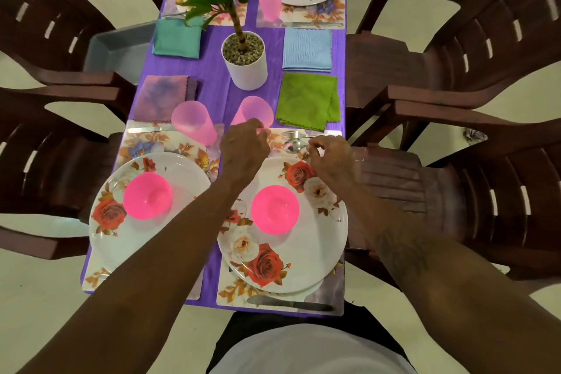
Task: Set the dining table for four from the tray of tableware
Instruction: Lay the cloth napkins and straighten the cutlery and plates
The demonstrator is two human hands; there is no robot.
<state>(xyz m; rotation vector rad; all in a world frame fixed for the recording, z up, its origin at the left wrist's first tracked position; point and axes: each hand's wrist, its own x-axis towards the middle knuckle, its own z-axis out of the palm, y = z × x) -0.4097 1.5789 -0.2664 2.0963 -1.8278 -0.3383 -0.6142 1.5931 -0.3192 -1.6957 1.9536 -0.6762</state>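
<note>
On the near right floral placemat stands a rose-patterned plate with a pink bowl on it. Beyond the plate lie a spoon and a fork. My right hand pinches the spoon's handle. My left hand has curled fingers at the base of a pink cup; whether it grips the cup is hidden. A knife lies at the near edge. The near left setting has a plate, a pink bowl, a pink cup and a knife.
A potted plant stands mid-table on the purple cloth. Folded napkins lie around it: green, blue, teal, mauve. A grey tray sits on the left chair. Dark chairs flank both sides.
</note>
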